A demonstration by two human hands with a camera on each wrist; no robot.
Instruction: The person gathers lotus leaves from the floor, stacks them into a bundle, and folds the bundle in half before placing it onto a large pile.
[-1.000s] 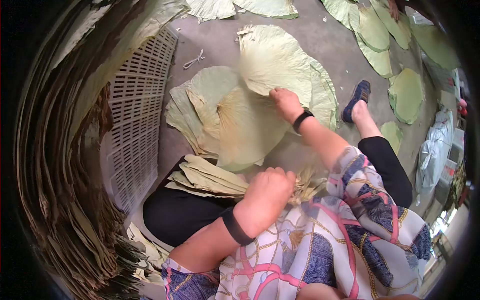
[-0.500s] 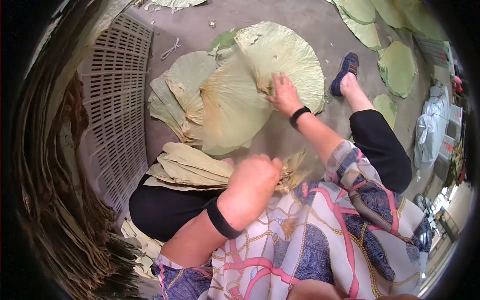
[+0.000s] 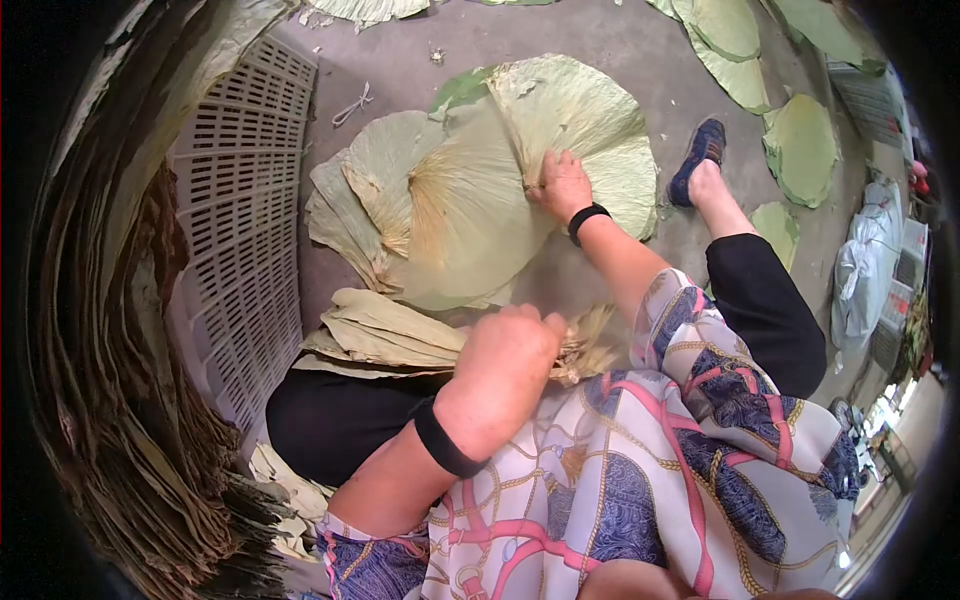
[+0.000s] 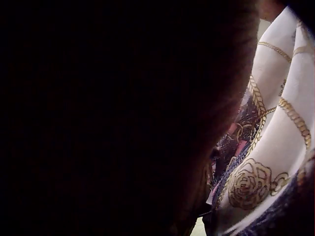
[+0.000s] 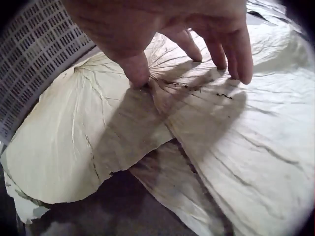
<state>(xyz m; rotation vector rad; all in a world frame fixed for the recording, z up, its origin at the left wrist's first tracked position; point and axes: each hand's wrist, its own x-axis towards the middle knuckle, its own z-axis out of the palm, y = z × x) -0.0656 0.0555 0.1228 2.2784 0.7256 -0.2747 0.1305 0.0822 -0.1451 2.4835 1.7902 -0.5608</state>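
My left hand (image 3: 505,365) grips a bundle of folded dry leaves (image 3: 390,335) over my bent leg, its fingers curled round and mostly hidden below. The bundle's frayed stem ends (image 3: 590,350) stick out on the right. My right hand (image 3: 565,185) rests its fingertips on a large round pale leaf (image 3: 600,110). In the right wrist view the right hand (image 5: 167,34) has fingers spread, its thumb touching near the leaf's veined centre. Overlapping leaves (image 3: 470,200) lie just left of it. Dark blur and patterned cloth (image 4: 275,123) fill the left wrist view.
A white slatted crate (image 3: 245,200) stands at left, beside a tall stack of brown dried leaves (image 3: 110,350). More green leaves (image 3: 800,150) lie on the floor at upper right. A foot in a dark shoe (image 3: 700,160) and a white plastic bag (image 3: 865,250) are at right.
The round leaf, earlier raised by my right hand, now lies over the other leaves. My right hand has moved from its lower edge onto its surface. The left hand still grips the bundle.
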